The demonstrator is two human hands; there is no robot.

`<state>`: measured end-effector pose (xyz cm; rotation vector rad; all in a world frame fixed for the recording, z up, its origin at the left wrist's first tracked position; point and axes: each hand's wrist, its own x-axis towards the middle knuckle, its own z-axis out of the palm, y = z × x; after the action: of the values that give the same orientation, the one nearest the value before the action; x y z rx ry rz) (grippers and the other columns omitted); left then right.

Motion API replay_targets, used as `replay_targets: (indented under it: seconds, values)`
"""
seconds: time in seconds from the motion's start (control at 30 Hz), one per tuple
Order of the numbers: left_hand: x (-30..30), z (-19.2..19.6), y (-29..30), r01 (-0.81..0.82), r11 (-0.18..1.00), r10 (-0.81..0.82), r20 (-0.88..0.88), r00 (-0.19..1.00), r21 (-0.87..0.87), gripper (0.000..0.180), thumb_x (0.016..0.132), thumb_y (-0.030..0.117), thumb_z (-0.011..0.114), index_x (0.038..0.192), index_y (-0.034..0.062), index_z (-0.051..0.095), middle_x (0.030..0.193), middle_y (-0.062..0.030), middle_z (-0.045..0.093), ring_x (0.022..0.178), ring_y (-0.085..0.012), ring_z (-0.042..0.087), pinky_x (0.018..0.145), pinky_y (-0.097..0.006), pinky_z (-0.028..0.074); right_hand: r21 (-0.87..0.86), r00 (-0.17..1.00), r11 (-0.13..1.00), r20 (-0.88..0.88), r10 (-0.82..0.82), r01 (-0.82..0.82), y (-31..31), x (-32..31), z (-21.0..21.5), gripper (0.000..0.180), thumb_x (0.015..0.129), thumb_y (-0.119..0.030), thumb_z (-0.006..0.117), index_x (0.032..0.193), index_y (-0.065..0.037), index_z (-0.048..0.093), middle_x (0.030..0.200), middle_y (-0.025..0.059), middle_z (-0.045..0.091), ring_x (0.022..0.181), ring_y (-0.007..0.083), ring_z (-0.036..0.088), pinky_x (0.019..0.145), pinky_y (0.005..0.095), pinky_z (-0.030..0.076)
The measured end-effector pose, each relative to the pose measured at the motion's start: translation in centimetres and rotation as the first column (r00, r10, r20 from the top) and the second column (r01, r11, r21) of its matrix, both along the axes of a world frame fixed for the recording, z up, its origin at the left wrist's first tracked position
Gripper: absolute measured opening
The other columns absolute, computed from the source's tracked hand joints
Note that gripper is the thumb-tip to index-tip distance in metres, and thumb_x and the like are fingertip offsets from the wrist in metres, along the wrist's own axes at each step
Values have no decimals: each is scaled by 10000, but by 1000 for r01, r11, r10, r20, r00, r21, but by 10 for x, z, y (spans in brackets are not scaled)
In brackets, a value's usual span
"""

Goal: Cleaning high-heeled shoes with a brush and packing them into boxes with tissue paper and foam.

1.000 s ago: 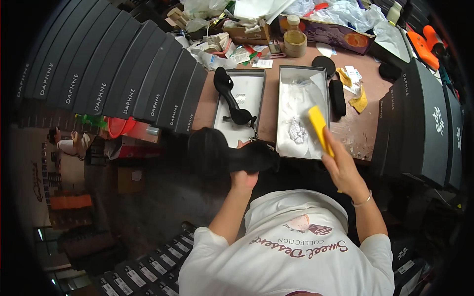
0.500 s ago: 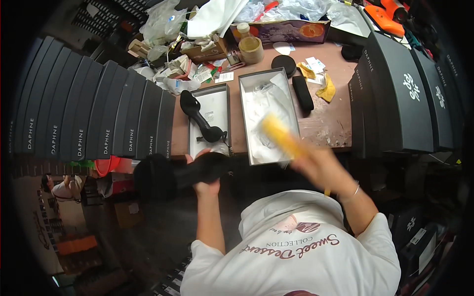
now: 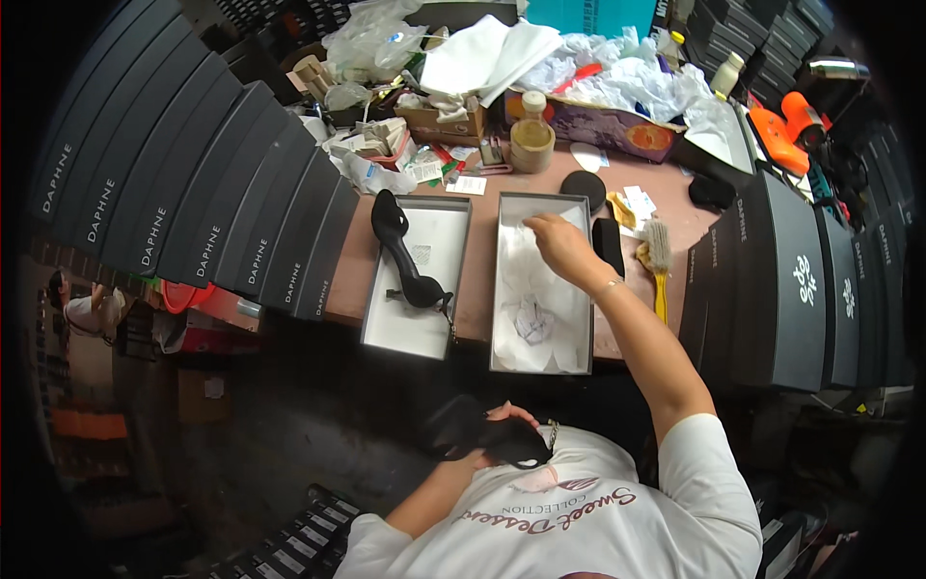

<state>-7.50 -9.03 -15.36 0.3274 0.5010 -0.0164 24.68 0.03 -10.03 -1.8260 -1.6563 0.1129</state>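
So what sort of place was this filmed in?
Probably a shoe-packing workshop: a black high-heeled shoe lies on a shallow open box, the right hand is over a paper-lined shoebox, and dark grey shoeboxes line both sides of the bench.

Two black shoes (image 3: 420, 289); two shallow white boxes (image 3: 439, 222) edged in grey
Brush (image 3: 660, 278) with yellow handle (image 3: 661, 299) and grey bristles (image 3: 657, 236); tabletop (image 3: 477, 280) pinkish brown; stacked boxes (image 3: 222, 174) charcoal with pale lettering; shirt (image 3: 627, 536) white with maroon print; carton (image 3: 598, 125) purple with an orange fruit picture; background box (image 3: 593, 14) turquoise.
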Motion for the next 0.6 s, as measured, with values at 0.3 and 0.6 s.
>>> replay_targets:
  seconds: [0.3,0.6]
  values:
    - [2,-21,11,-106,984,121,102,987,-143,438,944,372,480,1024,-49,572,1046,-211,619,1029,-341,608,928,-469,487,-162,959,982,279,-52,100,43,-6,-47,70,834,-117,572,854,-77,626,796,133,616,754,277,623,674,363,492]
    - [8,-30,14,-116,971,151,156,976,-211,418,935,356,511,1034,-41,594,1033,-190,632,998,-316,624,913,-443,498,-370,800,929,-564,-205,-23,16,54,3,222,860,-187,621,810,30,616,695,90,647,643,164,624,575,286,468]
